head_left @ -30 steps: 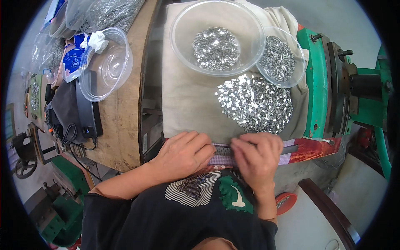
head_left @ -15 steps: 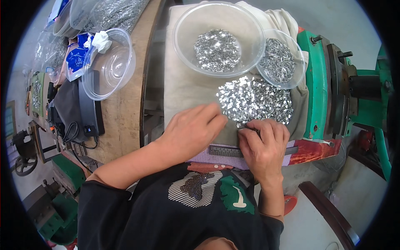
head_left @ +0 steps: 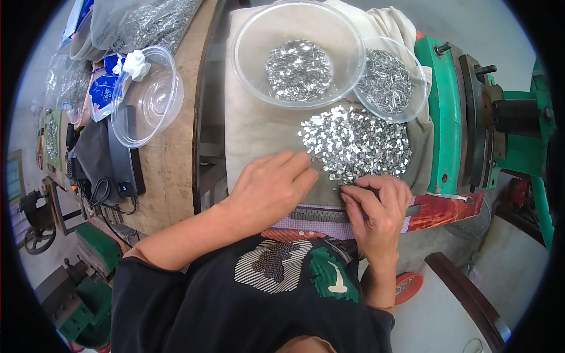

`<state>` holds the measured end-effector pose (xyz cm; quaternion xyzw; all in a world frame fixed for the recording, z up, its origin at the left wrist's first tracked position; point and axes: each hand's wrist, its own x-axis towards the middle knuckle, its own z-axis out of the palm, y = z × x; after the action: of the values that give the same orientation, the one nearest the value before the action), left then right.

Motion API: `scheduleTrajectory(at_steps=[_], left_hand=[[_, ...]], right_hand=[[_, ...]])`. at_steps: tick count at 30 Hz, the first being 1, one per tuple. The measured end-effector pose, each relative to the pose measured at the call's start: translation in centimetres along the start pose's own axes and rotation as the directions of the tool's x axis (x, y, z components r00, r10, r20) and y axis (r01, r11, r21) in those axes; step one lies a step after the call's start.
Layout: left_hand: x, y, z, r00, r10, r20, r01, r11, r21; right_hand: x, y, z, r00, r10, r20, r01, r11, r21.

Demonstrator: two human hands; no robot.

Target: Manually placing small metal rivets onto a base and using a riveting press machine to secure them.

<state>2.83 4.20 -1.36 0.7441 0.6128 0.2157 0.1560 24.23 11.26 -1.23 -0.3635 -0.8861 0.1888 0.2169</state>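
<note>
A heap of small shiny metal pieces [head_left: 359,141] lies spread on a beige cloth [head_left: 253,129]. My left hand [head_left: 273,182] rests at the heap's left near side, knuckles up, fingers curled in together; whatever they may hold is hidden beneath them. At the near edge of the heap my right hand [head_left: 381,203] has its thumb and fingertips drawn together, and anything between them is too small to make out. Beyond the heap stand a large clear plastic bowl [head_left: 238,65] with similar flat pieces and a smaller clear tub [head_left: 422,97] full of thin metal pieces.
A dark toothed metal strip [head_left: 318,214] lies near my body. Green machinery [head_left: 441,117] borders the right. On the wooden table [head_left: 170,182] at left are a clear tub [head_left: 175,106], a black device with a cable [head_left: 126,159] and plastic bags. A red bowl [head_left: 416,288] sits low at right.
The whole view has shifted slightly. My right hand has drawn back a little from the heap's near edge, its fingers reshaped. My left hand keeps nearly the same curled pose.
</note>
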Motion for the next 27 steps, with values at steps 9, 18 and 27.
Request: scheduleTrajectory(at_steps=[9, 18, 27], left_hand=[[-0.8, 0.3, 0.7, 0.983, -0.094, -0.159, 0.078, 0.992, -0.102], [-1.4, 0.8, 0.1, 0.983, -0.122, -0.141, 0.090, 0.973, -0.210], [-3.4, 1.9, 0.7, 0.993, -0.103, -0.066, 0.079, 0.952, -0.295]], right_hand=[[0.6, -0.8, 0.9, 0.998, -0.063, 0.031, 0.064, 0.997, -0.036], [-0.3, -1.1, 0.3, 0.997, -0.074, 0.028, 0.073, 0.996, 0.057], [-1.4, -1.9, 0.6, 0.984, -0.132, 0.121, 0.114, 0.983, 0.145]])
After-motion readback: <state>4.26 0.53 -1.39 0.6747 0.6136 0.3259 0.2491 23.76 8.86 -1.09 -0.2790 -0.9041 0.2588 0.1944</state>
